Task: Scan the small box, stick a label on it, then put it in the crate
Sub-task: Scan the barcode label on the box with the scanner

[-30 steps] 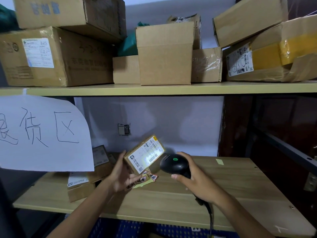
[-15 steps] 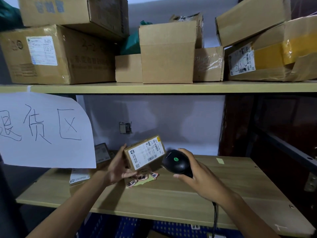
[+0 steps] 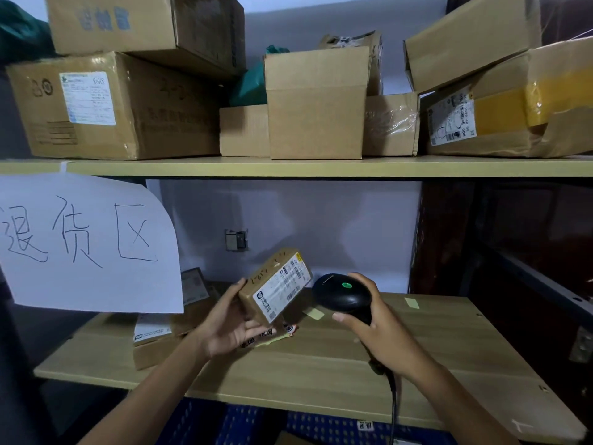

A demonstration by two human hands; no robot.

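Observation:
My left hand (image 3: 231, 326) holds a small brown cardboard box (image 3: 272, 287) above the lower shelf, tilted, with its white barcode label facing right. My right hand (image 3: 382, 332) grips a black handheld scanner (image 3: 341, 295) with a green dot on top; its head points left at the box's label, a short gap away. A sheet of small stickers (image 3: 272, 334) lies on the shelf under my left hand. A blue crate (image 3: 321, 427) shows below the shelf's front edge.
The wooden lower shelf (image 3: 417, 364) carries more small boxes (image 3: 154, 342) at the left. A white handwritten paper sign (image 3: 86, 245) hangs from the upper shelf (image 3: 321, 167), which is packed with large cartons. The scanner cable (image 3: 394, 409) drops over the front edge.
My left hand has turned the box so that its plain top with handwriting now shows and the label faces the scanner more steeply. Scanner and right hand stayed almost in place.

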